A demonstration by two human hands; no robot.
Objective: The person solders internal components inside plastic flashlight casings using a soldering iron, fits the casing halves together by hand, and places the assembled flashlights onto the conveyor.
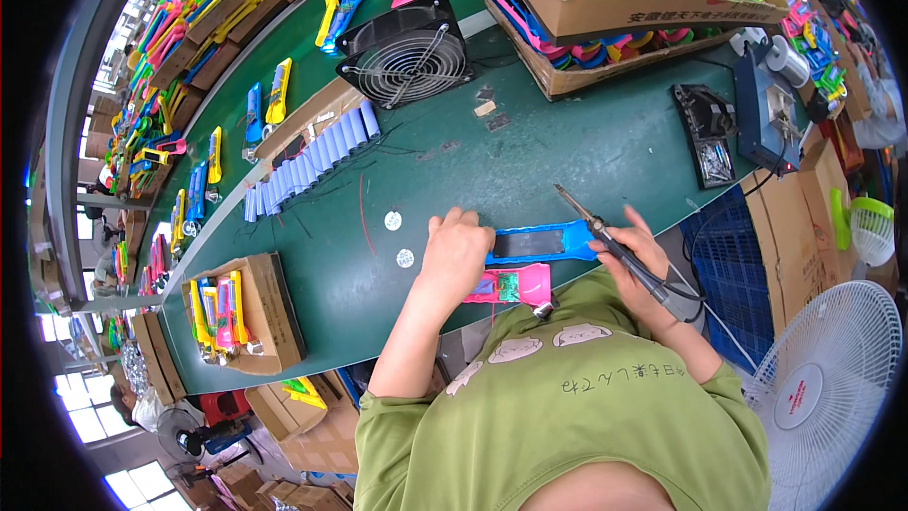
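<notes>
1. Blue casing (534,244): in the head view, lies near the front edge of the green table (586,161).
2. Left hand (456,248): fingers curled at the casing's left end; cannot tell whether they grip it.
3. Right hand (647,244): grasps the soldering iron (628,256), tip angled up-left.
4. Pink casing (535,280): just beside the blue casing, nearer the torso.

Dark Chinese characters along the upper cardboard box (605,21) | black Japanese lettering across the green shirt (567,426) over there | red print on the fan hub (799,399) | round white stickers (392,220), marks too small for me
</notes>
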